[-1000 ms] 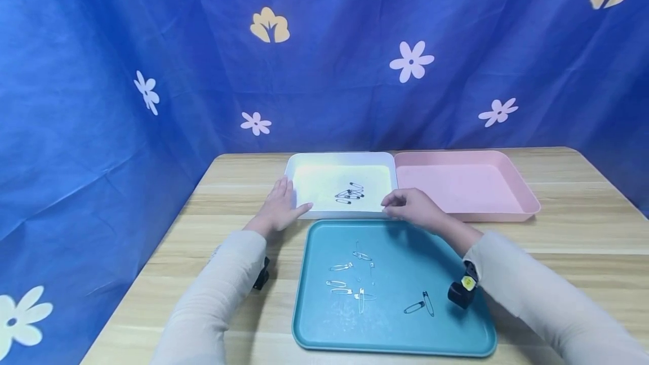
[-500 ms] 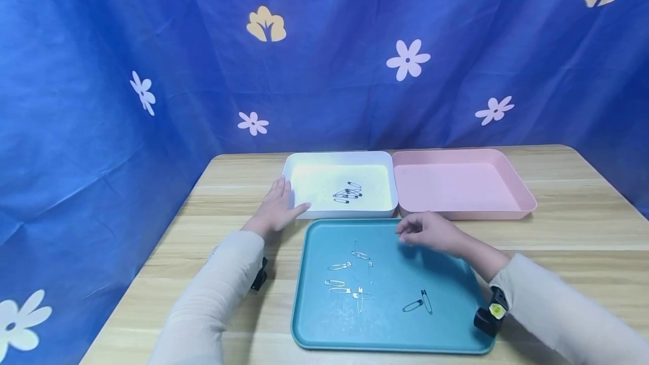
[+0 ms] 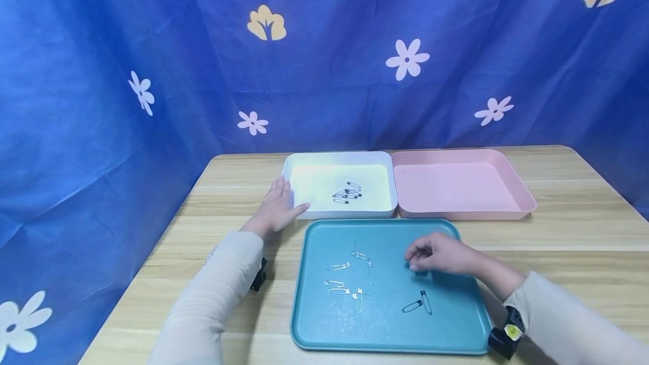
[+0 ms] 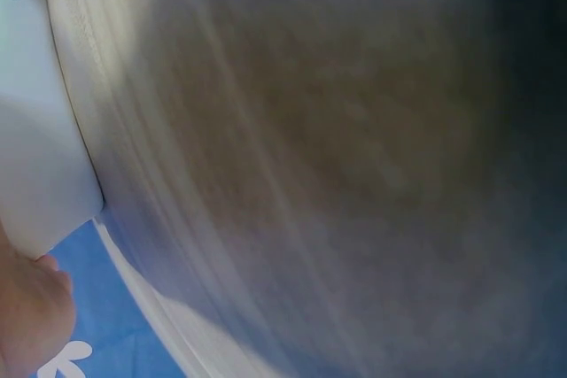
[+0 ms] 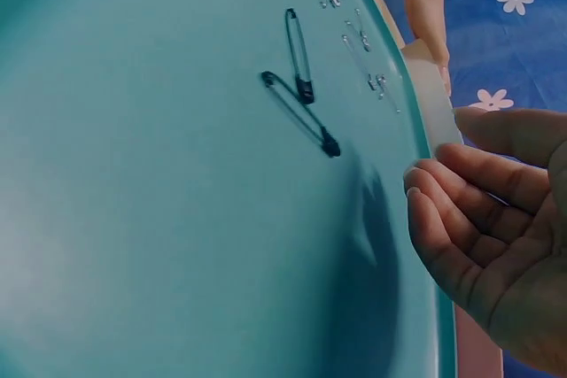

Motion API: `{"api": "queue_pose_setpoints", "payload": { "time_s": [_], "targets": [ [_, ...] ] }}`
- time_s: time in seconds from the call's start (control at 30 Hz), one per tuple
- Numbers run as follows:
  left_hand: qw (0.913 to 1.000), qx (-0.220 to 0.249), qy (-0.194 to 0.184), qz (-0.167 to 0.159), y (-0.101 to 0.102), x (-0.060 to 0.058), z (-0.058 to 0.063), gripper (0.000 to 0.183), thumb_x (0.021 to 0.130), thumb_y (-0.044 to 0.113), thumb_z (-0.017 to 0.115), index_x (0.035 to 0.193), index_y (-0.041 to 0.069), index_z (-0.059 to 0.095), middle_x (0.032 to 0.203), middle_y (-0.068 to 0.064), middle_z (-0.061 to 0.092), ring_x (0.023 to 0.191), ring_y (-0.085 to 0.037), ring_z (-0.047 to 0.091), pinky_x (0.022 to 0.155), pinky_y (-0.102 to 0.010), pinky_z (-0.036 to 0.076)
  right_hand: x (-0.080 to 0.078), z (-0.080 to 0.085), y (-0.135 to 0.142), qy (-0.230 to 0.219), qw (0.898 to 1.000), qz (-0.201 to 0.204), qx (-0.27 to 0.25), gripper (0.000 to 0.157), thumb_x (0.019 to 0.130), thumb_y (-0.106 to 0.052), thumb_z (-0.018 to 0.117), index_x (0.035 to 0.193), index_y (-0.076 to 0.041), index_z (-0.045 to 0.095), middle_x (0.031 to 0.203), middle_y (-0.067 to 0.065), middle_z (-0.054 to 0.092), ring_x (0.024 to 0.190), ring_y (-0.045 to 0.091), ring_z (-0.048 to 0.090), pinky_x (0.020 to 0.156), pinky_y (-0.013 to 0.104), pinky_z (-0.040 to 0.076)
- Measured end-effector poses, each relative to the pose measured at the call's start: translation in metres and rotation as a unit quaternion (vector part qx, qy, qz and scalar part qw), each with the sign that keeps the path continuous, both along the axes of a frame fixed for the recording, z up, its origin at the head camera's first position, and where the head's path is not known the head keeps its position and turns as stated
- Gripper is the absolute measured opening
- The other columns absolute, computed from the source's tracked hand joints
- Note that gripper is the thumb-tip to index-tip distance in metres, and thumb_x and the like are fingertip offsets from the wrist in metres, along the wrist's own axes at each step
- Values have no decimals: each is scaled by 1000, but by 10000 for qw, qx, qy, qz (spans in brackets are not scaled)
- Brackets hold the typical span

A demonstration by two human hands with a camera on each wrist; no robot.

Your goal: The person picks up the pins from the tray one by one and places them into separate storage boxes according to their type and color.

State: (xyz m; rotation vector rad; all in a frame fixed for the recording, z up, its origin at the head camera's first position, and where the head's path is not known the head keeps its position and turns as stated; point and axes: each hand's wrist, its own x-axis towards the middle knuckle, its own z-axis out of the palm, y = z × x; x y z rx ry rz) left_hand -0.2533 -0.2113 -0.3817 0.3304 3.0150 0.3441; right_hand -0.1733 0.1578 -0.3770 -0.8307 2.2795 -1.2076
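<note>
Right hand point(image 3: 438, 253) held over the teal tray point(image 3: 390, 331), near two black pins point(image 3: 426, 302)

In the head view, the left hand point(image 3: 276, 207) is laid against the left side of the white box point(image 3: 350, 214), its fingers and thumb spread. Dark pins point(image 3: 347, 192) are bunched inside that box. The right hand is held with fingers loosely bent, and nothing is seen pinched. The black pins are found on the right half of the teal tray, and silver pins point(image 3: 334, 284) are scattered on its left half. Each black pin would best be taken singly, pinched by its head, so that its neighbour is not dragged along. The silver pins are partly lost in glare and cannot be counted surely.

In the left wrist view, most of the frame is filled by blurred bench point(image 4: 266, 130); the left hand is cut off at the lower left, and its fingers are barely shown.

In the right wrist view, no pin is seen at the fingertips. The black pins are set askew; whether they are hooked together or merely touching cannot be told. The palm is cut off by the frame's right edge.
</note>
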Motion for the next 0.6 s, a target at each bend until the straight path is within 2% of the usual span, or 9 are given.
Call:
{"api": "queue_pose_setpoints", "payload": {
  "time_s": [0.37, 0.6],
  "targets": [
    [10000, 71, -14, -20, 0, 1, 2, 95, 80, 66, 26, 133, -11, 6, 139, -25, -4, 127, -35, -3, 102, -43, 3, 10, -8, 7, -364, 9985, 420, 30, 18, 72, -7, 66, 89, -3, 65, 79, 2, 63, 69, 11, 58, 61, 25, 49],
    [10000, 52, -25, -15, 0, 0, 1, 94, 81, 65, 25, 133, -10, 5, 139, -25, -4, 127, -35, -5, 102, -42, 2, 13, -7, 8, -240, 9971, 667, 265, 16, 70, -2, 66, 85, -7, 66, 75, -3, 60, 65, 7, 54, 58, 23, 48]
  ]
}}
